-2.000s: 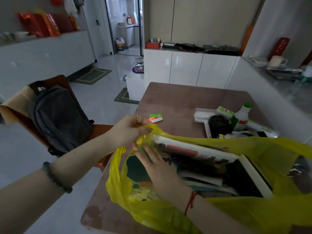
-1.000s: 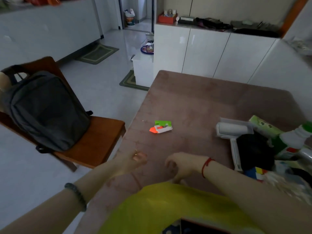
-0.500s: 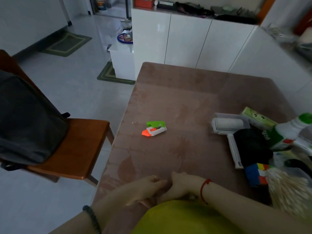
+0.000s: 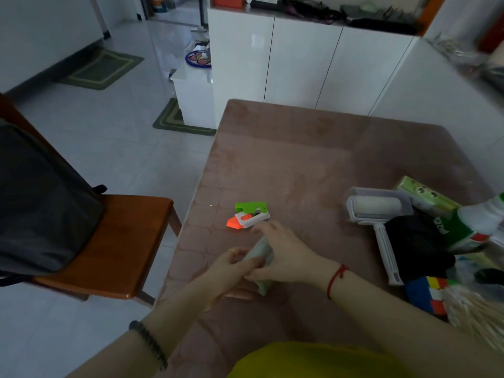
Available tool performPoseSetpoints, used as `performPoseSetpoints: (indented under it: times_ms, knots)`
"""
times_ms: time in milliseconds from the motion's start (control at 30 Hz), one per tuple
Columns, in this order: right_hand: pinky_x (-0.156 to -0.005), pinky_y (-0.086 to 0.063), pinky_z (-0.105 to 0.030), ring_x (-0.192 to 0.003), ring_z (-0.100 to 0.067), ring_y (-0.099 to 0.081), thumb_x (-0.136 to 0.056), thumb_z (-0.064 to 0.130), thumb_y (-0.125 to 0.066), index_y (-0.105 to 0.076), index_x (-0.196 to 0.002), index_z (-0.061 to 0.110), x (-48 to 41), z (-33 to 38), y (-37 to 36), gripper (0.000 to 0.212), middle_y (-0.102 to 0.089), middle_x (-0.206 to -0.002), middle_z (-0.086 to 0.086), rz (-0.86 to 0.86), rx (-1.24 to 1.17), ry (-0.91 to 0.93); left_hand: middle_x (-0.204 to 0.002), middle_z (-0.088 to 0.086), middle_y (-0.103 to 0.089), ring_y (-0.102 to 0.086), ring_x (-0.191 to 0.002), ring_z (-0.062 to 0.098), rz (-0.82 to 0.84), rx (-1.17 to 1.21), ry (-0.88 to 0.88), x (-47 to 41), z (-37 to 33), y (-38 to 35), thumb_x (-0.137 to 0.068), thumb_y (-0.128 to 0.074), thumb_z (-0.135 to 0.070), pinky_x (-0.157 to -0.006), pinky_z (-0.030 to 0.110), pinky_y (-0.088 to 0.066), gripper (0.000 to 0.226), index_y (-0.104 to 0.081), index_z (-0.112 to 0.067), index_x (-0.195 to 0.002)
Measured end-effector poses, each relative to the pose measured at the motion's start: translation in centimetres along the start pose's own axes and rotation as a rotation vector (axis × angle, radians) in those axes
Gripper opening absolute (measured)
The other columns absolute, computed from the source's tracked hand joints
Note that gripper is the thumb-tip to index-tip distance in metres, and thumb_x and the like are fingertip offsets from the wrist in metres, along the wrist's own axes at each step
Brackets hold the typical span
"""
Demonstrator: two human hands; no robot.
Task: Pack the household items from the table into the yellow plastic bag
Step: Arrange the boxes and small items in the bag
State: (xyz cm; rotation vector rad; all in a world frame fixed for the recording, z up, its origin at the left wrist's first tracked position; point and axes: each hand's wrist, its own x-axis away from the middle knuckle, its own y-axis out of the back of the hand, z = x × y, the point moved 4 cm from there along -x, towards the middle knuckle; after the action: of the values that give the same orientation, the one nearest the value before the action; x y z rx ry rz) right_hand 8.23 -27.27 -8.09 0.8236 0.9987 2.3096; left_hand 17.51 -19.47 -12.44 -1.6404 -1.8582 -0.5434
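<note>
Since the frame half a second earlier, both hands have moved away from the near edge and out over the table [image 4: 300,159], and a pale object [image 4: 259,256] now shows between them. The left hand [image 4: 231,268] has its grip closed round the object's lower part, fingers curled. The right hand [image 4: 286,257] lies over the top, thumb tucked beneath and grip closed on it, with one finger reaching out, its tip just beside a green, white and orange toy [image 4: 248,215] on the table.

One yellow bag [image 4: 313,361] shows only as a strip at the bottom edge, and its contents are hidden. One clear case at the right holds one white lint roller [image 4: 376,208], its handle pointing toward the viewer.

Clustered at the right edge are one green tissue pack [image 4: 425,195], one white bottle [image 4: 474,227] with a green label, one black bundle [image 4: 417,241], one colour cube [image 4: 428,293] and one bunch of pale sticks [image 4: 474,315].

To the left, one wooden chair [image 4: 114,241] carries one dark backpack [image 4: 41,200].
</note>
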Motion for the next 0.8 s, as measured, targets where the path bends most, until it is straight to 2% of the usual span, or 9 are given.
performPoseSetpoints:
  times_ms: [67,133,200,267,333,433,567,667,800]
  knots:
    - [-0.103,-0.037,-0.031,-0.117,-0.018,-0.047,-0.072,0.023,-0.077,-0.047,-0.125,0.015,-1.8,0.1,1.0,0.062,-0.049,-0.126,-0.005,0.020,-0.289,0.027,-0.098,0.009,-0.068,-0.069,-0.073,0.019,-0.039,0.094,-0.013,-0.3,0.6,0.9,-0.087,-0.060,-0.029,-0.062,0.028,-0.059,0.041,-0.050,-0.012,-0.123]
    - [-0.100,-0.034,-0.028,-0.119,-0.021,-0.049,-0.078,0.012,-0.071,-0.048,-0.126,0.009,-4.4,-0.6,2.8,0.053,-0.052,-0.126,-0.011,-0.192,-0.388,-0.013,-0.094,0.010,-0.070,-0.071,-0.067,0.018,-0.069,0.177,-0.012,-0.3,1.2,2.0,-0.087,-0.059,-0.029,-0.062,0.027,-0.060,0.036,-0.052,-0.012,-0.118]
    - [-0.107,-0.024,-0.025,-0.137,-0.024,-0.032,-0.081,0.017,-0.067,-0.035,-0.139,0.009,-7.1,-0.9,3.0,0.067,-0.038,-0.145,-0.014,-0.254,-0.105,0.003,-0.092,0.009,-0.070,-0.071,-0.061,0.015,-0.116,0.248,-0.009,-0.1,1.7,3.0,-0.087,-0.059,-0.029,-0.063,0.028,-0.060,0.030,-0.053,-0.014,-0.112]
    - [-0.113,-0.019,-0.030,-0.143,-0.028,-0.019,-0.083,0.025,-0.064,-0.021,-0.146,0.013,-9.1,-1.5,1.4,0.077,-0.025,-0.153,-0.014,-0.114,0.129,0.021,-0.091,0.009,-0.068,-0.071,-0.057,0.014,-0.152,0.294,-0.009,0.4,2.1,3.8,-0.087,-0.059,-0.028,-0.061,0.027,-0.060,0.019,-0.054,-0.018,-0.103]
    - [-0.111,-0.027,-0.036,-0.136,-0.031,-0.029,-0.082,0.024,-0.065,-0.024,-0.144,0.012,-10.0,-2.1,-0.3,0.075,-0.032,-0.148,-0.015,-0.025,0.287,0.023,-0.090,0.011,-0.068,-0.071,-0.056,0.016,-0.185,0.322,-0.004,1.1,2.6,4.5,-0.086,-0.060,-0.027,-0.059,0.028,-0.060,0.014,-0.054,-0.020,-0.096]
    - [-0.100,-0.037,-0.039,-0.122,-0.035,-0.043,-0.080,0.025,-0.066,-0.035,-0.133,0.006,-9.3,-2.4,-0.9,0.064,-0.043,-0.133,-0.017,-0.051,0.397,-0.020,-0.087,0.013,-0.069,-0.071,-0.056,0.018,-0.194,0.344,-0.005,2.4,3.3,5.0,-0.086,-0.060,-0.025,-0.054,0.028,-0.059,0.013,-0.055,-0.017,-0.095]
    - [-0.099,-0.035,-0.036,-0.123,-0.036,-0.041,-0.088,0.026,-0.057,-0.032,-0.132,-0.003,-4.8,-2.4,0.6,0.059,-0.039,-0.132,-0.023,-0.007,0.328,-0.089,-0.071,0.011,-0.074,-0.072,-0.058,0.022,-0.187,0.351,-0.056,4.4,2.4,4.9,-0.088,-0.058,-0.022,-0.054,0.029,-0.060,0.013,-0.056,-0.012,-0.096]
    - [-0.100,-0.029,-0.031,-0.128,-0.034,-0.038,-0.091,0.026,-0.054,-0.024,-0.139,-0.003,1.2,-1.3,3.9,0.063,-0.035,-0.137,-0.023,-0.094,0.184,-0.066,-0.085,0.016,-0.072,-0.072,-0.066,0.025,-0.124,0.295,-0.121,6.8,0.3,3.7,-0.088,-0.056,-0.021,-0.064,0.034,-0.061,0.020,-0.057,-0.007,-0.102]
    - [-0.087,-0.030,-0.018,-0.121,-0.020,-0.044,-0.086,0.031,-0.062,-0.030,-0.139,0.007,12.5,1.1,8.9,0.066,-0.044,-0.132,-0.012,-0.356,0.085,0.014,-0.104,0.022,-0.069,-0.070,-0.081,0.027,-0.036,0.118,-0.244,10.6,-4.1,0.8,-0.083,-0.060,-0.030,-0.080,0.042,-0.058,0.036,-0.060,-0.004,-0.107]
